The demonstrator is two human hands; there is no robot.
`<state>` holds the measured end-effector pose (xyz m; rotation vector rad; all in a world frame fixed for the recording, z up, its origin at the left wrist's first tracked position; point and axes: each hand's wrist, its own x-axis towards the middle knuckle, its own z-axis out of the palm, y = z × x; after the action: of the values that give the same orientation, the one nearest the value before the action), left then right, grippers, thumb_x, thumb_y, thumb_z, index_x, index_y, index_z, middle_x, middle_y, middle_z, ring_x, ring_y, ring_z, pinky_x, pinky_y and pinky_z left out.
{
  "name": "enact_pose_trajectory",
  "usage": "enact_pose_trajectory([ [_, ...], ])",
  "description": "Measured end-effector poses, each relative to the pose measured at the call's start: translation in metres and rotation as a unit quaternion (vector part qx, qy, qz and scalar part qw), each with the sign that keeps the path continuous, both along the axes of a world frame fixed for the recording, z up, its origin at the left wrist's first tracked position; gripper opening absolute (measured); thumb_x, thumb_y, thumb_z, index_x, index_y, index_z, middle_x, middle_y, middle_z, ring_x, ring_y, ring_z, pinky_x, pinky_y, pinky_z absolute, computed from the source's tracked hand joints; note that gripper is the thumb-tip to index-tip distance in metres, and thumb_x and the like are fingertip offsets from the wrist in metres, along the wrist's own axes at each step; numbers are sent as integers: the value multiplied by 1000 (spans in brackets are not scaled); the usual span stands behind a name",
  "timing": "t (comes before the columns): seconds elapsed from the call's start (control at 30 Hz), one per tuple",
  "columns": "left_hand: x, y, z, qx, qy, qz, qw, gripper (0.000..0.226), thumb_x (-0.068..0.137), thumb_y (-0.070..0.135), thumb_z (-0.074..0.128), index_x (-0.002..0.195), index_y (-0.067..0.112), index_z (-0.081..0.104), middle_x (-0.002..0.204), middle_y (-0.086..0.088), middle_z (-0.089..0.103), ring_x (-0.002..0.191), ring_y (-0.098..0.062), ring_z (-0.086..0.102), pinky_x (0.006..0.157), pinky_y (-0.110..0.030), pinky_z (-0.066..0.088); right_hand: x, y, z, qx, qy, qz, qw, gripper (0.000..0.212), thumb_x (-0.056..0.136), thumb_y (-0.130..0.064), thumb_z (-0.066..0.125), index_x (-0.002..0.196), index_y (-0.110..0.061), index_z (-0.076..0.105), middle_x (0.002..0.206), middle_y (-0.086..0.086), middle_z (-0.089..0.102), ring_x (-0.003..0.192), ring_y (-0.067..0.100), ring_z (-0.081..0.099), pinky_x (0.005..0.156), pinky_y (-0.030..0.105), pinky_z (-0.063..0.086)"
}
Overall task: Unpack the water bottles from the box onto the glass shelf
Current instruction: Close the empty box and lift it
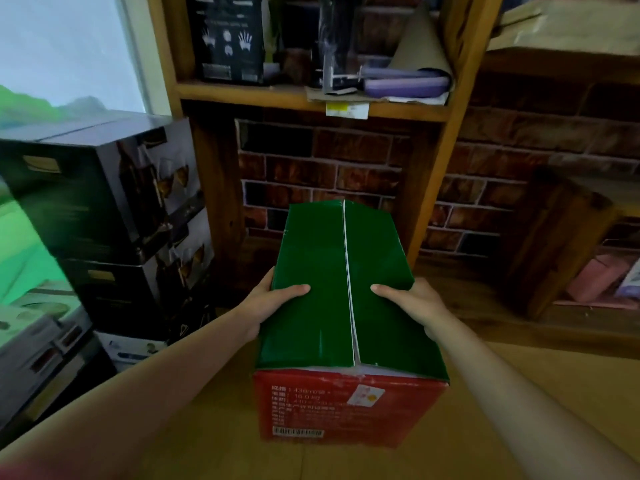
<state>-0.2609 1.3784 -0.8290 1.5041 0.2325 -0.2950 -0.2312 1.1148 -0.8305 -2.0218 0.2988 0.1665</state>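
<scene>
Both hands, left hand (268, 303) and right hand (412, 303), grip the sides of the closed green-topped box (343, 289) on the near worktop (214, 438), thumbs pressed on its flaps; opening them likely comes next.

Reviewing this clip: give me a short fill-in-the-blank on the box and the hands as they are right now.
1. The top flaps of the green-topped, red-sided cardboard box are ____.
2. The left hand and right hand hold the box by its two long ____.
3. The number of water bottles in view is ____.

Missing words: closed; sides; zero
</scene>
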Motion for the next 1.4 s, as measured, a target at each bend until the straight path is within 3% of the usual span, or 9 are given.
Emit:
enact_pose_trajectory([
  [0.1,52,11,-17,-9,11,-24,1000,60,77,28,75,126,43,42,114,-5,62,100,-27,64,81,-41,55,44,10,-18,0,-1,-13,1000,116,26,-78,76,124,-20,52,113,1,65,98,22,65,86,40,55],
  [0.23,125,20,-36,-21,10,-65,998,54,79,26,73,121,43,43,112,-3,62,100,-25,63,81,-39,54,89,26,-27,3,3,-66,998,102,48,-62,80,130,-13,44,122,5,60,108,26,60,92,39,51],
  [0.37,192,24,-43,-14,-3,-99,995,59,78,28,73,126,45,42,112,1,61,101,-22,61,79,-36,53,137,32,-31,-8,1,-95,995,113,37,-68,76,131,-15,43,125,5,58,109,25,59,95,41,50],
  [0.53,255,26,-46,-34,4,-117,992,67,76,29,75,132,44,40,115,-1,60,102,-23,60,79,-36,52,191,35,-16,-44,4,-119,992,110,49,-64,80,133,-9,37,132,8,52,118,29,54,99,40,47],
  [0.67,285,27,-50,-27,20,-104,994,71,74,31,77,133,44,39,120,-3,60,104,-25,60,86,-41,52,222,37,-11,-70,33,-125,989,101,67,-54,76,141,-5,26,140,14,43,127,33,45,105,45,41],
  [0.97,322,2,-74,7,46,-85,995,81,74,33,76,141,39,31,120,-2,56,104,-25,57,89,-42,50,271,16,-46,-113,74,-90,987,114,65,-68,67,146,-6,16,145,13,37,131,33,40,108,45,37],
  [1.2,351,-30,-85,32,17,-47,998,85,73,26,79,141,40,29,121,0,57,108,-24,58,96,-45,49,311,-8,-63,-164,95,-57,980,110,75,-60,64,150,-9,1,153,15,21,138,35,31,112,44,31],
  [1.4,364,-58,-85,57,-15,-4,998,70,78,30,74,138,35,36,121,-1,58,110,-24,58,93,-39,50,339,-19,-52,-218,101,-19,970,101,87,-55,54,149,-7,-9,158,16,4,143,36,18,114,43,26],
])
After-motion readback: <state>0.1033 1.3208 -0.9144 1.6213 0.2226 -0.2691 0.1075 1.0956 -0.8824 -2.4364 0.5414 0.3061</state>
